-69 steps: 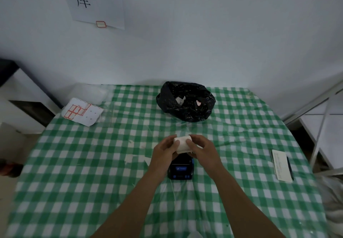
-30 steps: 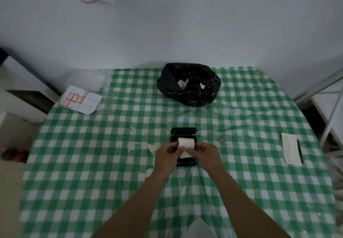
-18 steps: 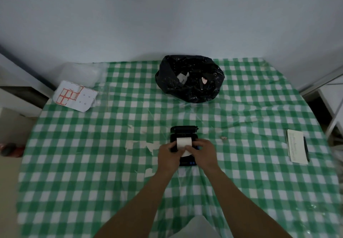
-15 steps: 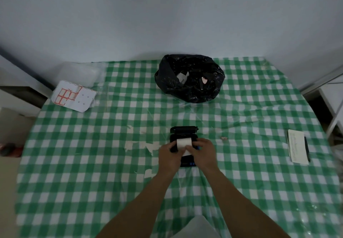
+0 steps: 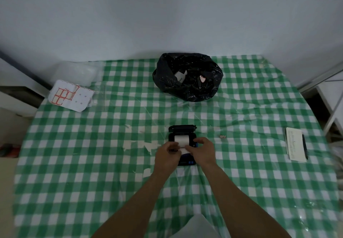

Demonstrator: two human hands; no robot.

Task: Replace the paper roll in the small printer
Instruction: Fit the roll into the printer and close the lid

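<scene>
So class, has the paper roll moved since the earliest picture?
Yes. The paper roll was held above the printer then; now it sits down in the printer's open bay, with both hands, left and right, at its front edge.

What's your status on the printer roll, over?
Left hand and right hand both at the printer, fingers on the loose paper end. Paper roll seated in the bay, lid open. Nothing blocking.

Printer point(image 5: 182, 135) mid-table point(image 5: 74, 163); bag point(image 5: 187, 76) behind it, probably a notepad point(image 5: 295, 144) right.
</scene>
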